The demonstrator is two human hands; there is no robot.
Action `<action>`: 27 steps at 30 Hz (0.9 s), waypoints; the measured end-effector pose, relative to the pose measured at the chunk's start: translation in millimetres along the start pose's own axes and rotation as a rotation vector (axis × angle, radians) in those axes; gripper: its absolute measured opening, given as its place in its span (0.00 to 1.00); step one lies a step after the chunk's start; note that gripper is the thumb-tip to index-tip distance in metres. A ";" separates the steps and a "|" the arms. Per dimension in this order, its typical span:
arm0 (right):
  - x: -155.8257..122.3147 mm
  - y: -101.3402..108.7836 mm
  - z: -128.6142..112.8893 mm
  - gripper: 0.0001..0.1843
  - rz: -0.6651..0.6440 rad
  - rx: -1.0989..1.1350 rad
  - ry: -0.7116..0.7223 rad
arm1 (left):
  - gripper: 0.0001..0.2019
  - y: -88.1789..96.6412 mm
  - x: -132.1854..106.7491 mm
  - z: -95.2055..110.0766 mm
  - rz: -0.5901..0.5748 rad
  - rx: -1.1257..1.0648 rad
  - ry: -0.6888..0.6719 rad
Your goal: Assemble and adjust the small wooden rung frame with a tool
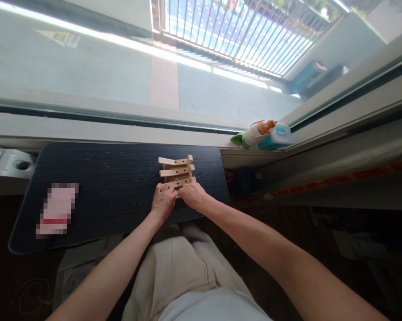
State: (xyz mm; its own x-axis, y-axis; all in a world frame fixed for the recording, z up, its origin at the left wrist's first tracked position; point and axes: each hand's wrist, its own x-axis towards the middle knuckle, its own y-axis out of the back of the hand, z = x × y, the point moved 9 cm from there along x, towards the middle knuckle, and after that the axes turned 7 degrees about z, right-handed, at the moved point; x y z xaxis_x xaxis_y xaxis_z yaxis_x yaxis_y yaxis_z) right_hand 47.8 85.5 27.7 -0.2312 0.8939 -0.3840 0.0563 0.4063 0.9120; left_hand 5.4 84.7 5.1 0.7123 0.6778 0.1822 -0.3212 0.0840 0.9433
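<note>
A small structure of light wooden slats (pixel 176 171) lies on a black table (pixel 113 187), its cross pieces stacked like rungs. My left hand (pixel 163 201) and my right hand (pixel 193 195) sit side by side at its near end. Both have their fingers curled down and pressed on the nearest slat. What lies under the fingertips is hidden.
A pink and white blurred item (pixel 57 207) rests at the table's left. On the window sill to the right stand a white glue bottle with an orange cap (pixel 258 131), a teal box (pixel 277 136) and a green cloth (pixel 238 140). A glass window runs behind the table.
</note>
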 end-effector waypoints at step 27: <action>11.5 8.2 6.1 0.13 -0.016 -0.043 -0.066 | 0.10 -4.1 -1.3 -6.8 0.023 -0.094 0.074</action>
State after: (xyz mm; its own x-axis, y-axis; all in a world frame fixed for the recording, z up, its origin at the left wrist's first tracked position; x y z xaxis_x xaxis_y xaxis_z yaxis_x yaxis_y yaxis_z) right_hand 51.5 100.2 29.9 -0.1675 0.8985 -0.4058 0.0108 0.4133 0.9105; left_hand 1.5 88.4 -0.9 0.6571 0.7322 0.1789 -0.3965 0.1340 0.9082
